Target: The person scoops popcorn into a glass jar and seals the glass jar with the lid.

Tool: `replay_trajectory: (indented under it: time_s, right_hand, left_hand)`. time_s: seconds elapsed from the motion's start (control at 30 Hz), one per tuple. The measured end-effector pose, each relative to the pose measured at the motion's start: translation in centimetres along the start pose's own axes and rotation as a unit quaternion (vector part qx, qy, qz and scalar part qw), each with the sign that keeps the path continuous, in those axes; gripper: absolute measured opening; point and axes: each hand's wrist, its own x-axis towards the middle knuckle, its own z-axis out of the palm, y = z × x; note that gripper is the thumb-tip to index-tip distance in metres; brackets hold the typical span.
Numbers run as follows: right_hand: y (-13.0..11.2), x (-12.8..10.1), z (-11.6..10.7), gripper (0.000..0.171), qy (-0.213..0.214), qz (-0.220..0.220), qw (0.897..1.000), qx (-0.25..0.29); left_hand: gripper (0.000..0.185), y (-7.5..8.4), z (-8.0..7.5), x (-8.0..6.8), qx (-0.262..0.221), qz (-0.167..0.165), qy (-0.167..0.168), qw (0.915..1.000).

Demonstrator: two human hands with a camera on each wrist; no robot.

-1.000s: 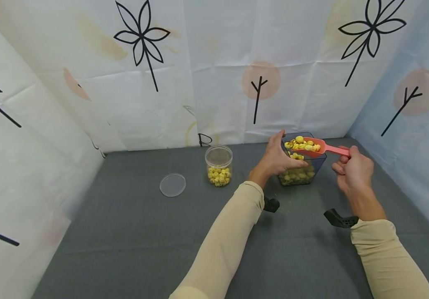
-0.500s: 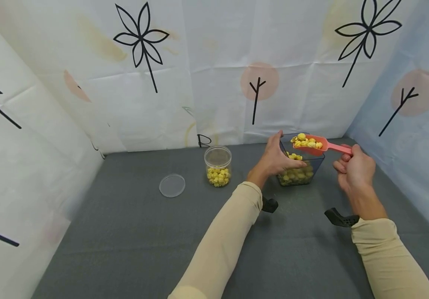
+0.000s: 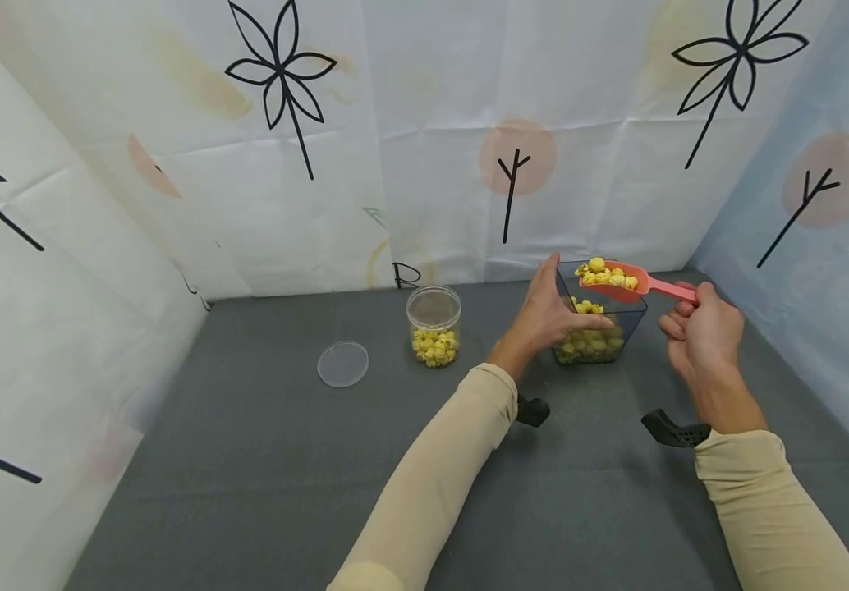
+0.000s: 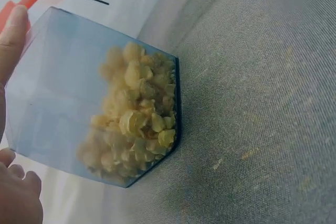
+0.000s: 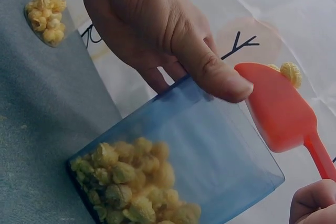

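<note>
R. hand [image 3: 707, 332] pinches handle of red scoop [image 3: 640, 286], popcorn [image 3: 600, 274] loaded in it. Scoop head over open top of clear bin [image 3: 629, 322]; rim contact can't be confirmed. L. hand [image 3: 545, 312] grips bin, thumb across near wall. Bin approx. part-full, on grey tabletop [image 3: 262, 468]. Further L.: clear jar [image 3: 433, 309] w/ popcorn, then clear disc [image 3: 343, 364], flat.

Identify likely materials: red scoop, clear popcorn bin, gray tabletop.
Scoop: likely molded plastic, opaque, smooth, evenly colored.
Bin: probably rigid plastic, bluish, transparent; popcorn shows through its wall. Glass not ruled out.
Tabletop: looks like matte woven cloth; fine weave shows in left wrist view.
</note>
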Motion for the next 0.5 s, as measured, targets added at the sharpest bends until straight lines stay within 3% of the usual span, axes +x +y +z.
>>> replay_trajectory:
  time_s: [0.17,0.3,0.5]
  right_hand:
    - [0.0,0.1,0.4,0.022,-0.015,0.002,1.000,0.009]
    - [0.0,0.1,0.7,0.024,-0.024,0.002,1.000,0.015]
    - [0.2,0.1,1.0,0.024,-0.030,-0.002,0.999,0.027]
  left_hand:
    - [0.123,0.2,-0.8,-0.5,0.010,0.016,0.014,0.9997]
    - [0.123,0.4,-1.5,-0.8,0.048,0.031,0.047,0.9973]
    - [0.123,0.9,-2.7,-1.6,0.076,0.024,0.084,0.9933]
